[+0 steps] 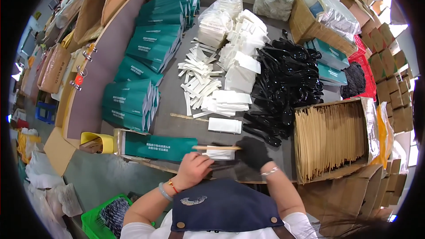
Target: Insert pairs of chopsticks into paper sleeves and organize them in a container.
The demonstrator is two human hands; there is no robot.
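Note:
In front of my apron, my right hand, in a black glove, pinches the right end of wooden chopsticks held level. A dark, blurred strip lies along their upper side. Just below them is a white paper packet, close to both hands. My bare left hand has curled fingers by the packet's left edge; whatever they grip is hidden. Left of it, a teal printed sleeve lies in an open-ended cardboard holder. A single white packet and a thin wooden stick rest beyond my hands.
Teal sleeves are stacked along the left wall. White strips and white packets fill the middle, beside a heap of black plastic spoons. A carton of wooden chopsticks stands at right; a yellow container sits at front left.

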